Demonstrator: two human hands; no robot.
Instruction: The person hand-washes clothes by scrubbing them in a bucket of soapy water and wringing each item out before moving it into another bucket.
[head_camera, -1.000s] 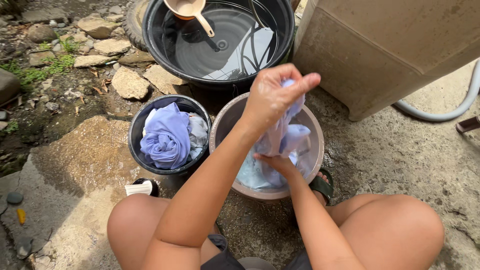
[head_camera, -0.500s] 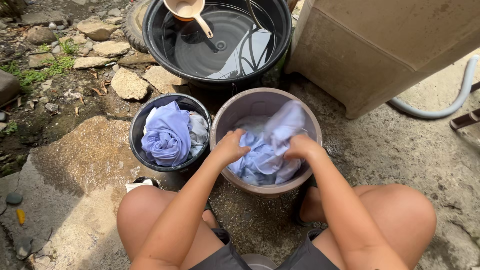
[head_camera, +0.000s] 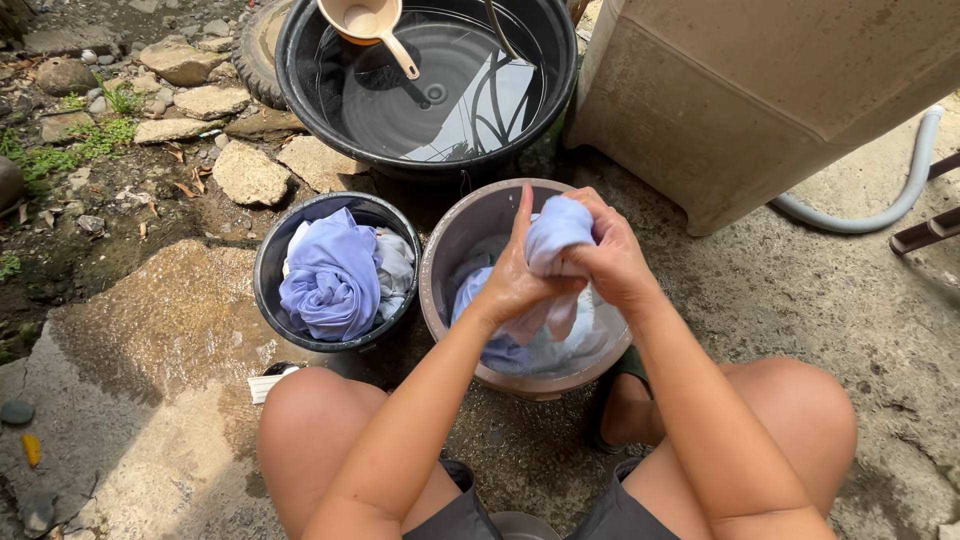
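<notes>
Both my hands grip one wet light-blue cloth (head_camera: 553, 232) over a greyish-pink bucket (head_camera: 460, 232) on the ground before me. My left hand (head_camera: 516, 279) clasps the cloth from the left side, my right hand (head_camera: 612, 262) from the right, the two pressed together with a bunched part of the cloth sticking up between them. The rest of the cloth hangs down into the bucket, which holds soapy water. Left of it, a dark bucket (head_camera: 275, 252) holds wrung lavender and grey clothes (head_camera: 334, 277).
A large black tub (head_camera: 300, 60) of water with a tan dipper (head_camera: 367, 20) stands beyond the buckets. A beige tank-like container (head_camera: 760, 100) and a grey hose (head_camera: 895, 190) are at right. Rocks and grass lie at left; wet concrete underfoot.
One second ago my left hand held the cloth high. It then dropped into the bucket with the right hand. Now both hands have lifted the bunched cloth above the water.
</notes>
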